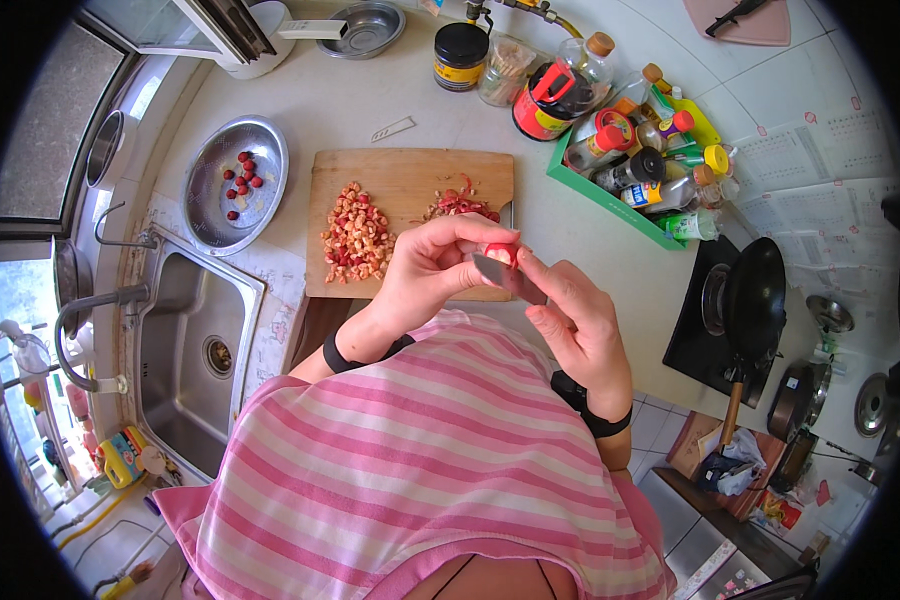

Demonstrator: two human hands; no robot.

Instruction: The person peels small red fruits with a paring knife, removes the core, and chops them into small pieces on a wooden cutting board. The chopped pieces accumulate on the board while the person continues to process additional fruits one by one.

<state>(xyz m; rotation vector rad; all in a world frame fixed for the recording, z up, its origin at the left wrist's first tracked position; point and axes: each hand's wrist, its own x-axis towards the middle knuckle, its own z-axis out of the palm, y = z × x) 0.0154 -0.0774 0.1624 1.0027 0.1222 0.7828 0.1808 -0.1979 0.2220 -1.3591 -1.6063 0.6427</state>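
Over the near edge of a wooden cutting board (412,169), my left hand (435,259) holds a small red fruit (501,253) with pale flesh showing. My right hand (570,311) grips a small knife (508,279), its blade against the fruit; the handle is hidden by the fingers. Chopped pale and red fruit pieces (356,236) are heaped on the board's left part. Red peels or scraps (461,202) lie at its right, partly behind my left hand. Several whole red fruits (246,176) rest in a metal basin (274,214) left of the board.
A steel sink (195,337) with a curved faucet (82,304) is at the left. Bottles stand in a green box (615,206) at the back right, beside a red-labelled jar (547,105). A black wok (754,300) sits on the stove at the right. A white strip (394,129) lies behind the board.
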